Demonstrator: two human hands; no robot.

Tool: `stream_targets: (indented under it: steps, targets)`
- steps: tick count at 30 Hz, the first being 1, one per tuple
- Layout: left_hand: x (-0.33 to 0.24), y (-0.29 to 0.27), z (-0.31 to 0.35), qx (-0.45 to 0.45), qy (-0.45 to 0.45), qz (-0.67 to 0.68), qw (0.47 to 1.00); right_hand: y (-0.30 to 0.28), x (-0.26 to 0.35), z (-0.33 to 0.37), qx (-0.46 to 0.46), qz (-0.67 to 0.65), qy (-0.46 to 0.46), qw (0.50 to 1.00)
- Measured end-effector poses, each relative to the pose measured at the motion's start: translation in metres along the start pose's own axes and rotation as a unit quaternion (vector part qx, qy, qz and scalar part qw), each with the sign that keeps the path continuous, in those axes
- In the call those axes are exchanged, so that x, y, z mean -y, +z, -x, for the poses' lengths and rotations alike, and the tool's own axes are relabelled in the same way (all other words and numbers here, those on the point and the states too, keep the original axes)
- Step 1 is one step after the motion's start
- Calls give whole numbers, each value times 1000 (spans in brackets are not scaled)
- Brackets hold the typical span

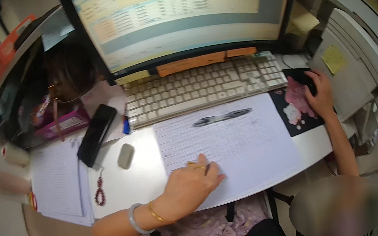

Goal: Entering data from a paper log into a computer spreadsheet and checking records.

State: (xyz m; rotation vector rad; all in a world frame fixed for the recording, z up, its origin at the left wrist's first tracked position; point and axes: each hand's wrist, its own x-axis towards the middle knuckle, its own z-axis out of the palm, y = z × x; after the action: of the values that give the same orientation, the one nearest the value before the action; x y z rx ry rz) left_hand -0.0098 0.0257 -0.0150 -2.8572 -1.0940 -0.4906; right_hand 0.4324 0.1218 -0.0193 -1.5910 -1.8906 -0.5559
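My left hand (192, 186) rests on the lower left part of a printed, lined sheet of paper (258, 156). Its fingers are partly bent and apart, with nothing seen in them. A gold ring, a gold bracelet and a pale bangle are on that hand and wrist. Above it on the sheet lies a grey and black pen (222, 117), untouched. At the right, my right hand (320, 91) is wrapped over a dark computer mouse (310, 83), mostly hidden under the palm. The mouse sits on a black mouse pad (304, 123) with a pink pattern.
A white keyboard (186, 99) stands below a lit monitor (186, 35). Left of the sheet lie a black phone (97, 134), a small grey rounded case (126, 155) and a dark red beaded strap (99, 192). Stacked papers (57, 181) cover the desk's left end. A whitish machine (353, 54) stands at right.
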Motion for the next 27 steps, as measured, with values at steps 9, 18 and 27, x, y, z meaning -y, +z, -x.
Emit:
stream_targets:
  steps: [9,18,27]
  targets:
    - [3,1,1,-5,7,-12,1000,34,122,-59,142,-229,-86,959]
    - [0,-2,3,-6,-8,-28,1000,46,133,-63,118,-200,-67,970]
    - [1,0,4,-8,1,-13,1000,8,14,-19,65,49,13,997]
